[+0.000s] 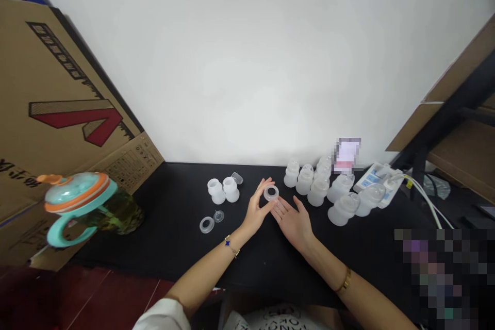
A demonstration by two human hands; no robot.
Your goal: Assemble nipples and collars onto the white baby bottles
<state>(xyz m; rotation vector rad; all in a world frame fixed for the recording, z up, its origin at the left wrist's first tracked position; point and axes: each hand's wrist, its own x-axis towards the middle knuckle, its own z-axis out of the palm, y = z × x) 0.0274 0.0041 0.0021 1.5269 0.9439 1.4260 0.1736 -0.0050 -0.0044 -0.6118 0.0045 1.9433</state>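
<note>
Between thumb and fingers, my left hand (255,211) holds a translucent white ring (271,192) with its round opening facing up. My right hand (294,223) lies palm up just right of it, fingers apart, the fingertips close under the ring; whether they touch it I cannot tell. Two open white bottles (224,190) stand left of my hands, a clear cap (237,178) behind them. Nearer to me on the black table lie another ring (207,225) and a small clear nipple (218,216). Several white bottles with clear caps (318,190) stand to the right.
The black table (170,252) meets a white wall (247,62). At the left are a large cardboard box (69,87) and a teal-lidded jug (96,203) of dark liquid. A white power strip (379,183) with cables lies at the right, near a blurred-out screen (347,154).
</note>
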